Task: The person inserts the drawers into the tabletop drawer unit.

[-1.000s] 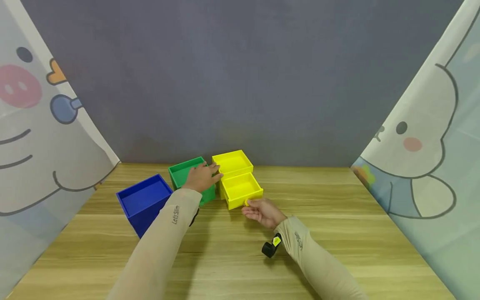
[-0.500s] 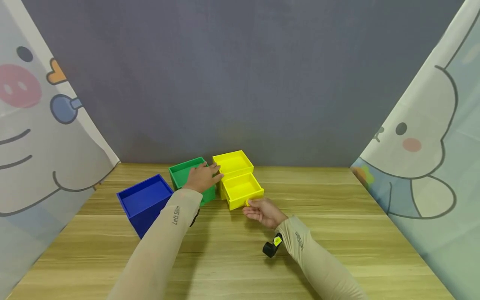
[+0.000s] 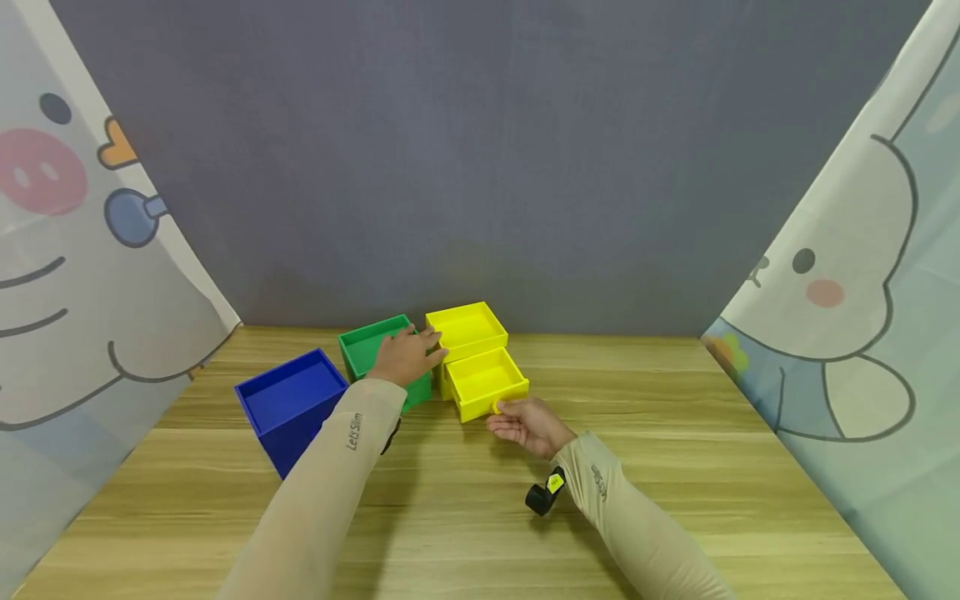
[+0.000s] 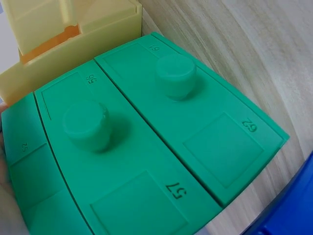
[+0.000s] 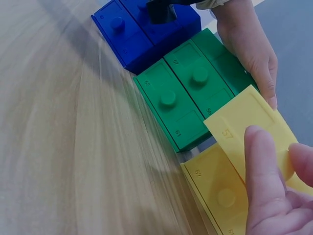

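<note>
A yellow drawer box (image 3: pixel 465 325) stands at the back of the wooden table (image 3: pixel 465 517), its upper drawer (image 3: pixel 486 380) pulled out toward me. My right hand (image 3: pixel 521 419) pinches the small knob on that drawer's front; the right wrist view shows thumb and finger (image 5: pixel 264 166) closed at the drawer face (image 5: pixel 244 120). My left hand (image 3: pixel 405 354) lies flat on top of the green drawer box (image 3: pixel 366 340), fingertips touching the yellow box. The left wrist view shows the green box front (image 4: pixel 146 147) with two knobs, both drawers closed.
A blue box (image 3: pixel 288 396) sits left of the green one, also seen as the blue box (image 5: pixel 132 29) in the right wrist view. Cartoon curtains (image 3: pixel 90 275) flank both table sides, with a grey wall behind. Bare wood lies in front and to the right.
The yellow drawer and my right hand on its knob have crept very slightly outward. My left hand stays where it was.
</note>
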Action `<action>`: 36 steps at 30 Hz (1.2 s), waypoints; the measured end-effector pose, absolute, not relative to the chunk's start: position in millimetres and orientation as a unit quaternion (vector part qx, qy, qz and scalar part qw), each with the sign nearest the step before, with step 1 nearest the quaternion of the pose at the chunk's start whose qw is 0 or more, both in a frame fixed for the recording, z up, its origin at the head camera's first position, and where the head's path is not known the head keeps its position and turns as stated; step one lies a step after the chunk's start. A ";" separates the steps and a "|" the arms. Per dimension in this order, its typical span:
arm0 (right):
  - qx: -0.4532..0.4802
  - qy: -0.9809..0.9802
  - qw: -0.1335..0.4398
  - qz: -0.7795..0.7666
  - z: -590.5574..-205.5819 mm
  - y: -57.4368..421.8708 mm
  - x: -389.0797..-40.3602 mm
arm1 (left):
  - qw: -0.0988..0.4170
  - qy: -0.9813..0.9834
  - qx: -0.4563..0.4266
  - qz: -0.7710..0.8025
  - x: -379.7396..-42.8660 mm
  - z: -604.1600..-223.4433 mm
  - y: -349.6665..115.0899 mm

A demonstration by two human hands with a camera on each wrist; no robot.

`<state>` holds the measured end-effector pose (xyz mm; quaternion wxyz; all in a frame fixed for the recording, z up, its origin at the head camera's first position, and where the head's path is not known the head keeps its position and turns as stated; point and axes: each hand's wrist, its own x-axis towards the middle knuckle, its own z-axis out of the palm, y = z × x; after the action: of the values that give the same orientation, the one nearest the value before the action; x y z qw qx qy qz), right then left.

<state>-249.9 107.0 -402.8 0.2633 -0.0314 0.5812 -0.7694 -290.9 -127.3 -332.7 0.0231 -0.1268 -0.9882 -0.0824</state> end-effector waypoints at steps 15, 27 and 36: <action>-0.019 0.565 0.267 -0.780 -401.0 106.9 -250.7 | 0.016 -0.988 -0.129 -0.080 -293.8 -334.6 -128.4; -0.024 0.556 0.272 -0.785 -399.4 103.6 -255.3 | 0.017 -0.989 -0.121 -0.079 -290.6 -332.5 -127.1; -0.026 0.561 0.271 -0.782 -400.7 102.9 -257.7 | 0.019 -0.990 -0.115 -0.081 -292.6 -336.7 -126.0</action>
<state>-257.7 102.9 -400.7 0.2710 -0.0259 0.5606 -0.7820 -292.6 -126.0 -336.7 0.0189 -0.1150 -0.9899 -0.0809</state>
